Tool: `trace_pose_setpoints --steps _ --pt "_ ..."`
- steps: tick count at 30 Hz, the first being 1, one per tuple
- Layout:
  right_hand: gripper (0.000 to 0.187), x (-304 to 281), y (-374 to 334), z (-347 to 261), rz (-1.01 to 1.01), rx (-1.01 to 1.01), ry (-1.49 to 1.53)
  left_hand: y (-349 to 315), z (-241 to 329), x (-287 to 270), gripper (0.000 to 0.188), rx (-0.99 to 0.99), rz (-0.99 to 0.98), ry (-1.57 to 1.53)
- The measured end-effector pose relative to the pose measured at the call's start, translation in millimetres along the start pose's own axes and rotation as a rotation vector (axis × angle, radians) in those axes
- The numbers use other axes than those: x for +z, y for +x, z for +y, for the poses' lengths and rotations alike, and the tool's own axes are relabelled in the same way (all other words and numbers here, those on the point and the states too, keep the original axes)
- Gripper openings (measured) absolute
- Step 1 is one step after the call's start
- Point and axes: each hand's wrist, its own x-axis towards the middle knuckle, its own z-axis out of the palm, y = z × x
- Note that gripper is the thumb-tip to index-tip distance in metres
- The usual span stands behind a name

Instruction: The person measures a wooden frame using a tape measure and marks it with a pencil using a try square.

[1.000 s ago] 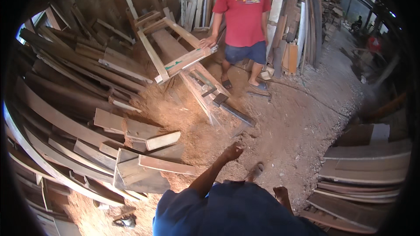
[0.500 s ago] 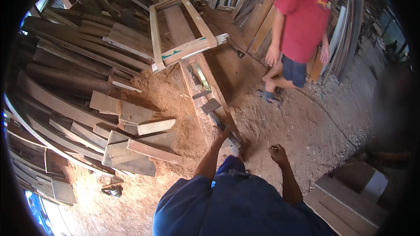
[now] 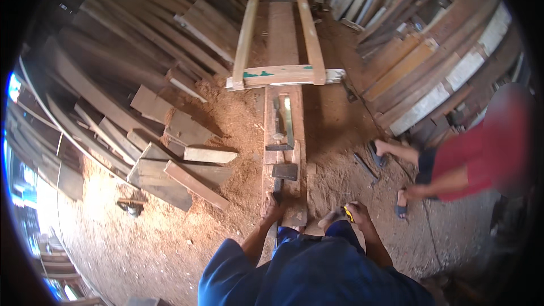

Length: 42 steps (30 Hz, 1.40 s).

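My left hand (image 3: 272, 209) is closed around a long, narrow dark tool (image 3: 277, 187) at the near end of a wooden bench (image 3: 297, 192); its exact kind is unclear. My right hand (image 3: 358, 213), held off the bench's right side, grips a small yellow-and-black tape measure (image 3: 348, 213). Beyond my left hand a flat dark block (image 3: 284, 171) lies on the bench. Farther along are an L-shaped try square (image 3: 279, 147) and a slim tool with a handle (image 3: 277, 119). At the bench's far part rests a pale wooden frame (image 3: 281, 73) with green patches.
Planks and offcuts (image 3: 198, 184) are heaped on the left, among wood shavings (image 3: 221, 113). More boards (image 3: 419, 90) lean at the far right. A person in a red shirt (image 3: 470, 158) is bent low on the right, beside a cable (image 3: 426, 221) on the ground.
My view has turned, so the bench now points straight ahead. The person in red has gone from standing to bending low. The yellow tape measure in my right hand has come into sight.
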Motion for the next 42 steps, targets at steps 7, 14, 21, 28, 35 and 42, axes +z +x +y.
trace_pose_setpoints --steps 7,14,21,28,35,42 --pt "0.039 -42.8 104.5 -17.6 -0.306 -0.462 -0.235 3.4 129.9 -52.1 0.075 -0.117 0.149 -0.064" --pt "0.054 -37.6 160.1 -139.1 -0.501 -0.585 -0.654 69.1 278.4 22.6 0.052 0.071 -0.373 -0.334" --pt "0.048 -102.9 225.6 -191.9 -0.372 -0.668 -0.662 151.7 343.2 34.8 0.044 0.09 -0.085 -0.475" --pt "0.034 -113.5 311.1 -225.2 -0.251 -0.749 -0.531 293.4 216.0 -79.7 0.077 0.031 0.448 -0.178" --pt "0.046 -102.6 415.7 -332.2 -0.11 -0.625 -0.666 420.6 217.8 -211.7 0.094 -0.312 0.651 0.194" --pt "0.05 -15.4 518.4 -413.6 -0.124 -0.506 -0.629 531.0 159.3 -260.9 0.099 -0.444 0.501 0.213"
